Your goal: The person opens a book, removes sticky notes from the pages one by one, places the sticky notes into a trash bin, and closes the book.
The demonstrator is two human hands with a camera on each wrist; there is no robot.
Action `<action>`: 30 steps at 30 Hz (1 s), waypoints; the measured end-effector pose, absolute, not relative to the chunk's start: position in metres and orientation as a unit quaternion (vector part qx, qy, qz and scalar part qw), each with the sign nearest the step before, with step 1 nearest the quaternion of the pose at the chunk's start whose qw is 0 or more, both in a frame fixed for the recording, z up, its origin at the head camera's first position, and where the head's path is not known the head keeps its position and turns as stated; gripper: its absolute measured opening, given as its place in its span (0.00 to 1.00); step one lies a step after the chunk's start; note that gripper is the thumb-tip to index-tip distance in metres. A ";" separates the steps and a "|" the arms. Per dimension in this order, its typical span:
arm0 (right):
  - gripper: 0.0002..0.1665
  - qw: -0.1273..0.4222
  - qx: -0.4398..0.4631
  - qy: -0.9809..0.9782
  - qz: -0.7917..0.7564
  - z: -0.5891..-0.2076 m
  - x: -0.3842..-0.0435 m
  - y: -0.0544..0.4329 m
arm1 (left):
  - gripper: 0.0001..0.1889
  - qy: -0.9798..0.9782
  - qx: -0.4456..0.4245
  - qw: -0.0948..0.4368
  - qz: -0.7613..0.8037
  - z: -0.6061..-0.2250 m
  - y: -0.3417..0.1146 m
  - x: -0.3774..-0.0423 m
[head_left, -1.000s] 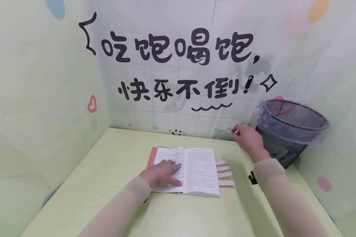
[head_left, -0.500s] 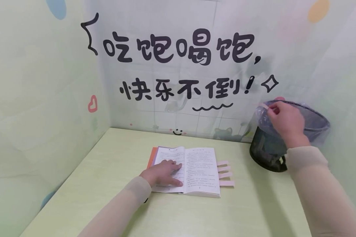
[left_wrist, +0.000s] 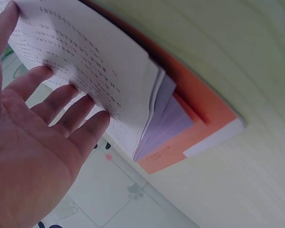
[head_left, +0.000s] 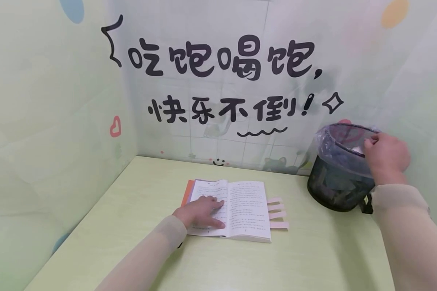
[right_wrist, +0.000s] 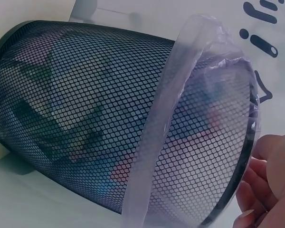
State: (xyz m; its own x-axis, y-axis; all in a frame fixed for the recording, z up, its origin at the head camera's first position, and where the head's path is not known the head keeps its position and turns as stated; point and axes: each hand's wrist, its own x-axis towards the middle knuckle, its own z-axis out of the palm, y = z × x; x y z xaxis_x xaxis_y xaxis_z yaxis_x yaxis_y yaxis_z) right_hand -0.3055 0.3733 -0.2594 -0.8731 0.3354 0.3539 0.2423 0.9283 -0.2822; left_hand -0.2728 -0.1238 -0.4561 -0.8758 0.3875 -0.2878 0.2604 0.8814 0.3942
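In the head view my left hand [head_left: 203, 212] rests on the left page of an open book [head_left: 247, 210], fingers spread. The left wrist view shows that hand's fingertips [left_wrist: 100, 118] on the printed page, with purple pages and an orange cover [left_wrist: 204, 104] beneath. Several pale pink paper tabs [head_left: 279, 225] stick out from the book's right edge. My right hand [head_left: 387, 155] is over the mouth of a black mesh bin [head_left: 335, 186], fingers curled, a pale strip [head_left: 357, 149] right at its fingertips. In the right wrist view the bin's rim hides what those fingers pinch.
A translucent purple bag [right_wrist: 154, 137] lines the bin and folds over its rim. Coloured scraps [right_wrist: 118, 171] show through the mesh. The bin stands at the back right of the light table [head_left: 105, 226], near the printed back wall [head_left: 204, 141].
My right hand has moved right, from above the table near the back wall to over the bin, carrying a small pink strip. The left hand has stayed on the book.
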 end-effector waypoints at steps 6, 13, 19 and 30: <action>0.28 0.250 -0.101 -0.954 0.134 -0.267 -0.308 0.350 | 0.47 0.952 0.172 0.183 0.174 -0.456 -0.124 -0.279; 0.26 0.264 -0.024 -0.950 0.164 -0.295 -0.315 0.298 | 0.47 0.952 0.173 0.183 0.176 -0.457 -0.126 -0.286; 0.23 0.193 0.027 -0.963 0.186 -0.343 -0.310 0.248 | 0.47 0.951 0.169 0.185 0.183 -0.460 -0.127 -0.289; 0.23 0.046 0.039 -0.986 0.155 -0.417 -0.300 0.181 | 0.48 0.951 0.166 0.182 0.189 -0.459 -0.125 -0.288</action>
